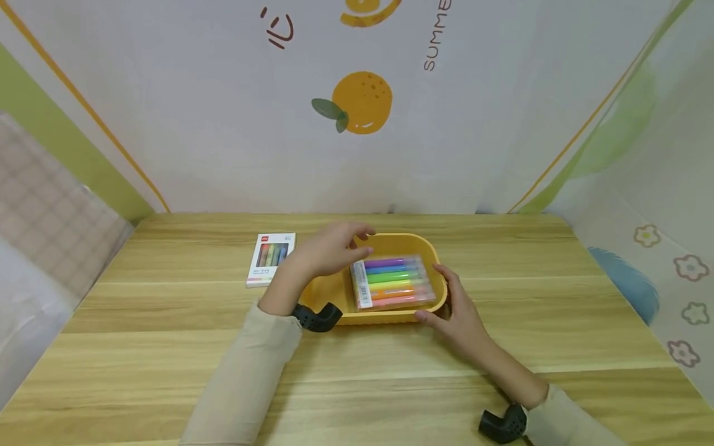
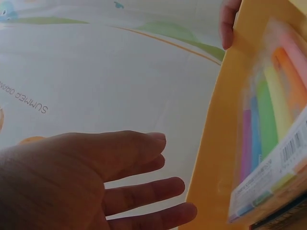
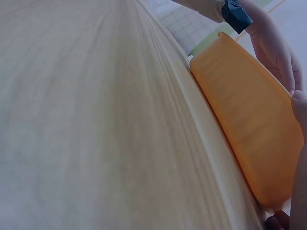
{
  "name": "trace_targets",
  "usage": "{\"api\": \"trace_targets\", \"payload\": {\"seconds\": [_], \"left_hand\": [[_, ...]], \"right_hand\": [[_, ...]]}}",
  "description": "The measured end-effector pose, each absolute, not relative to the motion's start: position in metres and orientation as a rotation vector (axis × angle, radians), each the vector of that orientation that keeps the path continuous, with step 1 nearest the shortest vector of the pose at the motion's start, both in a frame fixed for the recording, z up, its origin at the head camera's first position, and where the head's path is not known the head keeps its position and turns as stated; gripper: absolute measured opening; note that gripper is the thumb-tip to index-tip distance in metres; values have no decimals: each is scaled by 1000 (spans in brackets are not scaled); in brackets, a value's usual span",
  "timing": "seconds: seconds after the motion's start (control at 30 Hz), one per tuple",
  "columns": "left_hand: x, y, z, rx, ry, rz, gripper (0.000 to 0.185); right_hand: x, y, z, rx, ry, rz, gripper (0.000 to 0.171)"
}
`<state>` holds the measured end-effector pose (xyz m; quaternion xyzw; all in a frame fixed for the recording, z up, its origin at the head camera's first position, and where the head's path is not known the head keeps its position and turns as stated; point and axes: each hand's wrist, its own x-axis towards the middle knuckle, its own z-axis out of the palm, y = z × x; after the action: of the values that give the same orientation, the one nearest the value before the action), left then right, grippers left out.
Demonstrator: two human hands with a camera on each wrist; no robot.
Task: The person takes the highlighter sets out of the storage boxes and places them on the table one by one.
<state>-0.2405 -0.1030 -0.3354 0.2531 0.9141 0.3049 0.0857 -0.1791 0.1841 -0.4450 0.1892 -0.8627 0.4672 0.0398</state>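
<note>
A yellow plastic basket (image 1: 385,319) sits on the wooden table. Inside its right part lies a clear pack of coloured markers (image 1: 393,282) with a white barcode label. My left hand (image 1: 334,249) is over the basket's left part, fingers extended and holding nothing; in the left wrist view the same hand (image 2: 129,177) is beside the basket wall (image 2: 216,139). At the basket's right end, my right hand (image 1: 460,316) grips the rim between thumb and fingers. The right wrist view gives the basket's outer side (image 3: 249,115), with the left hand (image 3: 276,50) above it.
Left of the basket, a white box (image 1: 270,260) with a window showing coloured sticks lies flat on the table (image 1: 357,384), partly behind my left arm. A white curtain (image 1: 223,142) printed with oranges hangs behind the table.
</note>
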Motion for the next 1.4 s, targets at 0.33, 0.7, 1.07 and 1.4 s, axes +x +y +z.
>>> {"api": "trace_targets", "payload": {"seconds": [0.33, 0.7, 1.07, 1.4], "left_hand": [[-234, -109, -340, 718, 2725, 866, 43], [-235, -103, -347, 722, 2700, 863, 43], [-237, -100, -353, 709, 2686, 813, 44], [-237, -97, -356, 683, 2675, 750, 44]], "right_hand": [[-180, 184, -446, 580, -2648, 1430, 92], [-178, 183, -445, 589, -2657, 1426, 91], [-178, 184, -443, 575, -2667, 1429, 91], [-178, 184, -443, 573, -2664, 1436, 92]]}}
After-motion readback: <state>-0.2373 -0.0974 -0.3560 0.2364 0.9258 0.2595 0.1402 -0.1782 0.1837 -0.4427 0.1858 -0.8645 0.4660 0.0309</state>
